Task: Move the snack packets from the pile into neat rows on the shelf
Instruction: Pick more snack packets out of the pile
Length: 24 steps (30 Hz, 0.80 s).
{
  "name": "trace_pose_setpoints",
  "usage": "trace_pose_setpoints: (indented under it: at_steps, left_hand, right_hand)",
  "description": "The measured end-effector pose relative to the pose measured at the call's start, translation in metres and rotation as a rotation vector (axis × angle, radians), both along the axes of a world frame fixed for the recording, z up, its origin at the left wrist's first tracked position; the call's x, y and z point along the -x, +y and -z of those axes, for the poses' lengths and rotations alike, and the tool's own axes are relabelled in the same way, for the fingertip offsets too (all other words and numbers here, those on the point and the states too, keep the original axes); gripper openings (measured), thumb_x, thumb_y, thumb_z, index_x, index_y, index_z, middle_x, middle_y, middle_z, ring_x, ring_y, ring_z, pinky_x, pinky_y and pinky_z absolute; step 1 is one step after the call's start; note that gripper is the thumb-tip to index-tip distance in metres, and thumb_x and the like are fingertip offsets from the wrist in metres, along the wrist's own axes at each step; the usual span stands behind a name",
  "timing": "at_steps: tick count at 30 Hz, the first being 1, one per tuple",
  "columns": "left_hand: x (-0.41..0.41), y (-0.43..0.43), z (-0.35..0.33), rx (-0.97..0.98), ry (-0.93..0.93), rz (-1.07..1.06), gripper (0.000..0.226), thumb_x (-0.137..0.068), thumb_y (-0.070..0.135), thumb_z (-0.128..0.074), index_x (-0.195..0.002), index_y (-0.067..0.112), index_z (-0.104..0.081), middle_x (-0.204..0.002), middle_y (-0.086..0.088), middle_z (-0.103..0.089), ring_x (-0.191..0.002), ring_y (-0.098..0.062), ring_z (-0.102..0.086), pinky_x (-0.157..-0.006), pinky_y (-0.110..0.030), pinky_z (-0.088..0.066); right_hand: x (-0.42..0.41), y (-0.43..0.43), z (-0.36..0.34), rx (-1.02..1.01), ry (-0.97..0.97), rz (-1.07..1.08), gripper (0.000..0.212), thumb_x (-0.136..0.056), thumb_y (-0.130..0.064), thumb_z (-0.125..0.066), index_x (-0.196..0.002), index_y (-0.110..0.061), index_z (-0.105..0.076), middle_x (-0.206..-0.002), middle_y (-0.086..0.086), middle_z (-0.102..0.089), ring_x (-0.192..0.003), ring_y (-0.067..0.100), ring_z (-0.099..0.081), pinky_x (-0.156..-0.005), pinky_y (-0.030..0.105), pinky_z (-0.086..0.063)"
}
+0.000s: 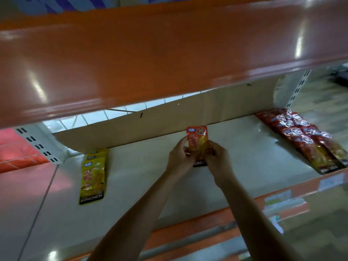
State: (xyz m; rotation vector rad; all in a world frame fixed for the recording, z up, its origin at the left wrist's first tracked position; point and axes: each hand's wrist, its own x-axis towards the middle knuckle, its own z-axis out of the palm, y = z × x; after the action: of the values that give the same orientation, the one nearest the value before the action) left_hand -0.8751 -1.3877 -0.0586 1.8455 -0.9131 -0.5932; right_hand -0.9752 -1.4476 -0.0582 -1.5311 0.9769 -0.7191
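Nearest to you ran the orange front edge (188, 227) of the shelf (141, 176), with blurred paper labels (278, 196) stuck along its right part. Both of your forearms reached across that edge toward the middle of the pale shelf board.

Your left hand (178, 155) and right hand (216, 157) met over the middle of the shelf. Each had its fingers curled and was pinching 1 side of the same orange packet (197, 140). The packet stood roughly upright between your 2 hands, with its top edge pointing toward the back. Its black bottom strip showed just below your fingers. I cannot tell whether that strip touched the board.

On the left of the shelf lay the yellow packets (93, 176), flat and overlapping in 1 line that ran from near to far. They were well apart from your hands. On the right lay the red packets (301, 138), overlapping in a long row from the front edge toward the back.

A cardboard sheet (169, 125) stood along the back of the shelf. The glossy orange upper shelf (150, 53) filled the far part of the view.
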Motion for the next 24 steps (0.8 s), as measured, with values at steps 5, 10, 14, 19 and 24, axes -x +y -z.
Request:
trace_pose_setpoints:
  at_steps: [5, 10, 14, 19, 24]
  left_hand:
    - [0.05, -0.065, 0.003, 0.031, 0.065, -0.052, 0.082, -0.085, 0.034, -0.071, -0.15, 0.034, -0.02, -0.119, 0.004, -0.058, -0.102, -0.011, -0.06, -0.075, -0.019, -0.052]
    - [0.084, -0.107, 0.003, 0.079, 0.036, -0.041, 0.059, -0.086, 0.015, -0.07, -0.138, 0.031, -0.047, -0.133, -0.002, -0.057, -0.111, -0.015, -0.06, -0.093, -0.031, -0.053]
    - [0.103, -0.134, 0.004, 0.07, 0.045, -0.065, 0.05, -0.085, 0.016, -0.071, -0.131, 0.026, -0.057, -0.129, -0.002, -0.061, -0.1, -0.005, -0.059, -0.093, -0.024, -0.05]
    - [0.117, -0.165, 0.01, -0.037, 0.018, -0.059, 0.059, -0.081, 0.024, -0.076, -0.136, 0.022, -0.053, -0.13, 0.002, -0.061, -0.1, -0.009, -0.065, -0.092, -0.022, -0.048]
    - [0.124, -0.198, 0.019, -0.157, -0.151, -0.034, 0.061, -0.078, 0.027, -0.077, -0.134, 0.019, -0.056, -0.122, -0.005, -0.066, -0.108, -0.016, -0.062, -0.093, -0.024, -0.045]
  right_hand:
    - [0.045, -0.067, -0.004, 0.061, 0.053, -0.008, 0.041, -0.082, 0.007, -0.05, -0.108, -0.02, -0.068, -0.093, -0.003, -0.072, -0.086, 0.012, -0.068, -0.073, 0.029, -0.059]
    - [0.082, -0.113, -0.009, 0.112, 0.122, 0.002, 0.04, -0.084, 0.005, -0.05, -0.108, -0.025, -0.064, -0.091, -0.002, -0.069, -0.078, 0.007, -0.065, -0.059, 0.011, -0.05]
    - [0.104, -0.147, -0.008, 0.27, 0.237, 0.025, 0.036, -0.088, -0.008, -0.059, -0.123, -0.015, -0.063, -0.117, 0.007, -0.064, -0.104, 0.018, -0.061, -0.087, 0.033, -0.052]
    - [0.127, -0.18, -0.005, 0.413, 0.335, 0.085, 0.042, -0.088, -0.004, -0.059, -0.13, -0.01, -0.057, -0.134, 0.008, -0.055, -0.119, 0.023, -0.052, -0.092, 0.025, -0.039]
    - [0.141, -0.203, 0.001, 0.561, 0.385, 0.12, 0.042, -0.082, 0.004, -0.053, -0.122, -0.006, -0.063, -0.124, 0.009, -0.062, -0.114, 0.027, -0.054, -0.092, 0.031, -0.041]
